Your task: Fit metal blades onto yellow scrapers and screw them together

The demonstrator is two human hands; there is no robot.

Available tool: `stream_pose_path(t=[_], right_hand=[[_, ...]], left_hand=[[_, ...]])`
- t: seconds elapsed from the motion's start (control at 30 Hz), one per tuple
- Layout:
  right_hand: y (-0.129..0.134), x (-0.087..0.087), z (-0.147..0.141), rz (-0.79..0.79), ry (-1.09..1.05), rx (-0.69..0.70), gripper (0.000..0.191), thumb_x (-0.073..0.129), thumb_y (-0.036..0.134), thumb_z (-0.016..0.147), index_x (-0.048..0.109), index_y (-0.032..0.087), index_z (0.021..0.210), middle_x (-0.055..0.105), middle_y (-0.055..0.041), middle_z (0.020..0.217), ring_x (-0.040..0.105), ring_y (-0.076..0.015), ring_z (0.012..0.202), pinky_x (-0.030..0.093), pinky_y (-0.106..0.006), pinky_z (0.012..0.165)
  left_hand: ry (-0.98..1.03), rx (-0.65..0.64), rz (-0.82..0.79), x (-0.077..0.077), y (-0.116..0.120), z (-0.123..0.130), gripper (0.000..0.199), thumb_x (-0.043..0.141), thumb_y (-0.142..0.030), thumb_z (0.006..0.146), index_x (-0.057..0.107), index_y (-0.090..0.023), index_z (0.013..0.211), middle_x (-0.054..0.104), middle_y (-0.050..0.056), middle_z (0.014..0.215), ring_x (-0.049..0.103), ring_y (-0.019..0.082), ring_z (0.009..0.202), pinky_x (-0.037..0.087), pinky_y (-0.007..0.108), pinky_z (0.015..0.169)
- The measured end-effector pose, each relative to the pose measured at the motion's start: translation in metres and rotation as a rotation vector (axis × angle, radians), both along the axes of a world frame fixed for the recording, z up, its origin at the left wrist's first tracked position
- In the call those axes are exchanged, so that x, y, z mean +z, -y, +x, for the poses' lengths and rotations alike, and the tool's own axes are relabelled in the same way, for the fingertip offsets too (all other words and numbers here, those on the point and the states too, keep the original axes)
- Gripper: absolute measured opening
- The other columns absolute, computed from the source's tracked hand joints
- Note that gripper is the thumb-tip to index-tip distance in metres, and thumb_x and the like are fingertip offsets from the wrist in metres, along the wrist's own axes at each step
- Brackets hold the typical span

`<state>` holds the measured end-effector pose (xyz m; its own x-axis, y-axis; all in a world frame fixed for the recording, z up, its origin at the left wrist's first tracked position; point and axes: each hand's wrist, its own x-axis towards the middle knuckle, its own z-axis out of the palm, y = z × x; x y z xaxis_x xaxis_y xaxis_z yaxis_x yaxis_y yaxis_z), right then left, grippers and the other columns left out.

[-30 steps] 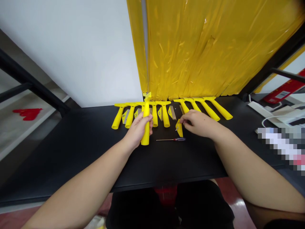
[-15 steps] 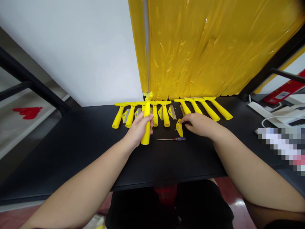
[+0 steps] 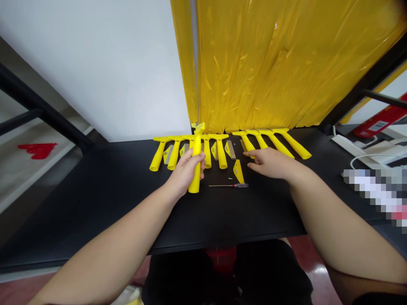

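My left hand (image 3: 187,171) is wrapped around a yellow scraper handle (image 3: 194,173), held above the black table with its wide head pointing away from me. My right hand (image 3: 269,162) hovers to the right of a loose yellow plate (image 3: 238,171), index finger stretched out and thumb apart, with nothing visible in it. Its fingertip is close to a metal blade (image 3: 243,145), though I cannot tell whether it touches. A small screw (image 3: 230,178) lies left of the plate. Below them is a screwdriver (image 3: 227,185) with a translucent handle.
Several more yellow scraper handles (image 3: 155,161) stand in a row along the back of the black table (image 3: 111,199), with plate-and-blade pieces (image 3: 229,150) between them. A white power strip (image 3: 349,148) and cable are at the right. Yellow film (image 3: 254,63) hangs behind.
My right hand has let go of the loose yellow plate and shifted slightly away from it. The plate has turned a little, and the screw now lies apart from it. My left hand is steady.
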<state>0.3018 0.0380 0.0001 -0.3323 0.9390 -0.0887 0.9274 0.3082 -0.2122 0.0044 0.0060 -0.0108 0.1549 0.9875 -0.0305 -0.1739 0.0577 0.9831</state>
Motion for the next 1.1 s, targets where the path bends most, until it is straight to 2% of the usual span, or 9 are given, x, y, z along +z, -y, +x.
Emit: stream_pose_path(t=[0.13, 0.23, 0.37, 0.47, 0.6, 0.73, 0.9, 1.0, 1.1], right_hand=[[0.002, -0.012, -0.018, -0.05, 0.114, -0.038, 0.072, 0.061, 0.037, 0.097, 0.049, 0.005, 0.159, 0.081, -0.0154, 0.093, 0.077, -0.0343, 0.093, 0.055, -0.04, 0.075], [0.001, -0.017, -0.025, -0.076, 0.135, -0.075, 0.065, 0.058, 0.04, 0.099, 0.054, 0.003, 0.153, 0.081, -0.022, 0.106, 0.077, -0.0386, 0.105, 0.057, -0.044, 0.081], [0.0, -0.019, -0.027, -0.109, 0.124, -0.092, 0.057, 0.055, 0.04, 0.101, 0.06, 0.005, 0.146, 0.082, -0.0197, 0.097, 0.077, -0.0382, 0.105, 0.058, -0.045, 0.084], [0.001, -0.017, -0.026, -0.079, 0.124, -0.069, 0.053, 0.057, 0.04, 0.099, 0.065, 0.011, 0.142, 0.082, -0.0192, 0.107, 0.078, -0.0362, 0.103, 0.059, -0.044, 0.082], [0.01, -0.005, -0.024, -0.074, 0.062, -0.022, 0.03, 0.059, 0.038, 0.098, 0.079, 0.018, 0.111, 0.082, -0.0149, 0.101, 0.077, -0.0331, 0.09, 0.056, -0.041, 0.073], [0.018, 0.009, -0.023, -0.046, -0.028, -0.012, 0.031, 0.059, 0.037, 0.098, 0.072, 0.024, 0.074, 0.077, -0.0069, 0.079, 0.072, -0.0263, 0.075, 0.048, -0.037, 0.062], [0.013, 0.003, -0.019, 0.015, -0.132, 0.034, 0.015, 0.062, 0.026, 0.094, 0.076, 0.026, 0.097, 0.079, -0.0026, 0.086, 0.072, -0.0242, 0.08, 0.05, -0.036, 0.068], [0.006, -0.007, -0.02, 0.09, -0.109, 0.029, 0.024, 0.062, 0.022, 0.093, 0.077, 0.022, 0.11, 0.081, -0.007, 0.101, 0.073, -0.0273, 0.093, 0.055, -0.04, 0.08], [-0.002, -0.016, -0.028, 0.308, -0.028, 0.013, 0.034, 0.056, 0.022, 0.097, 0.076, 0.017, 0.123, 0.077, -0.0142, 0.124, 0.066, -0.0346, 0.117, 0.052, -0.049, 0.1]], left_hand=[[-0.01, -0.001, -0.01, 0.0, 0.0, 0.0, 0.018, 0.067, -0.035, 0.094, 0.057, -0.021, 0.089, 0.058, -0.003, 0.07, 0.054, 0.01, 0.052, 0.043, 0.023, 0.05], [-0.009, 0.001, -0.02, 0.0, 0.001, 0.001, 0.018, 0.067, -0.035, 0.093, 0.057, -0.02, 0.088, 0.058, -0.003, 0.07, 0.054, 0.01, 0.053, 0.043, 0.023, 0.05], [-0.007, -0.003, -0.011, 0.0, 0.001, 0.001, 0.02, 0.068, -0.036, 0.093, 0.058, -0.02, 0.088, 0.057, -0.003, 0.07, 0.054, 0.01, 0.053, 0.044, 0.023, 0.05], [-0.007, -0.003, -0.019, 0.0, 0.0, 0.001, 0.019, 0.069, -0.036, 0.092, 0.058, -0.021, 0.088, 0.057, -0.003, 0.071, 0.054, 0.01, 0.054, 0.045, 0.022, 0.05], [-0.005, -0.004, -0.03, -0.002, -0.001, 0.0, 0.019, 0.068, -0.035, 0.093, 0.058, -0.021, 0.087, 0.057, -0.002, 0.071, 0.054, 0.009, 0.053, 0.044, 0.023, 0.05], [0.0, -0.003, -0.036, -0.004, -0.002, 0.0, 0.018, 0.069, -0.035, 0.093, 0.059, -0.021, 0.087, 0.057, -0.002, 0.071, 0.054, 0.01, 0.054, 0.044, 0.023, 0.05], [-0.004, -0.007, -0.033, -0.004, -0.001, 0.0, 0.019, 0.069, -0.035, 0.093, 0.059, -0.021, 0.086, 0.057, -0.002, 0.071, 0.054, 0.01, 0.054, 0.044, 0.023, 0.05], [-0.005, -0.01, -0.03, -0.003, -0.001, 0.0, 0.019, 0.069, -0.035, 0.093, 0.058, -0.02, 0.086, 0.057, -0.002, 0.07, 0.053, 0.009, 0.053, 0.044, 0.023, 0.05], [-0.005, -0.007, -0.031, -0.003, -0.001, 0.0, 0.019, 0.068, -0.034, 0.093, 0.058, -0.02, 0.086, 0.057, -0.002, 0.07, 0.053, 0.009, 0.053, 0.044, 0.023, 0.05]])
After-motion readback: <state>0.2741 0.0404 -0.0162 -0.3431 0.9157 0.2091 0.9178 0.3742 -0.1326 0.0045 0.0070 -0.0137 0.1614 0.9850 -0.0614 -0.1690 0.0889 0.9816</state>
